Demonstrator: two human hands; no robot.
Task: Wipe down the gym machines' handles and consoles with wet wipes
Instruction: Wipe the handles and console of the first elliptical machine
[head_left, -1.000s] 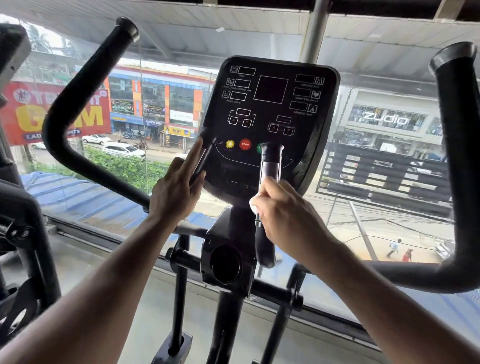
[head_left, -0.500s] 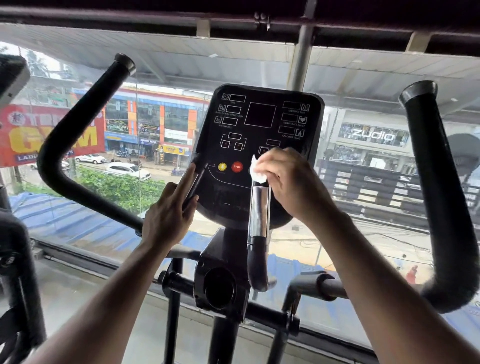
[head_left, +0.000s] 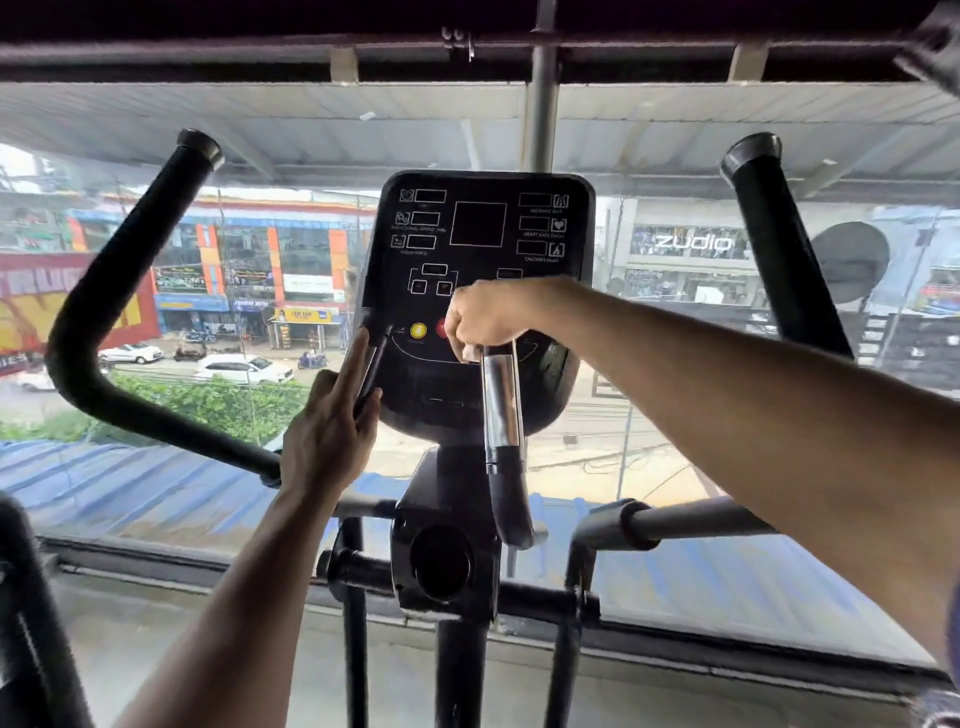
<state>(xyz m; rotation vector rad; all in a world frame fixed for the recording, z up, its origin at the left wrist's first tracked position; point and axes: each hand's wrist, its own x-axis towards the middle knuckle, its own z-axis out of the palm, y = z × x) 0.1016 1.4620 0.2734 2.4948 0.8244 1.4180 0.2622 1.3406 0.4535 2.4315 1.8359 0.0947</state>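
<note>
Gripping the handle top (head_left: 501, 358), right hand (head_left: 485, 317) curled

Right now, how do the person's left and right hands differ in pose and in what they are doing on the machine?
The left hand has straight fingers laid along the left pulse grip beside the console; the right hand is curled over the top of the chrome-banded right pulse grip. The left hand sits lower, the right hand higher, in front of the console's buttons. No wipe shows clearly in either. Both touch the machine.
</note>
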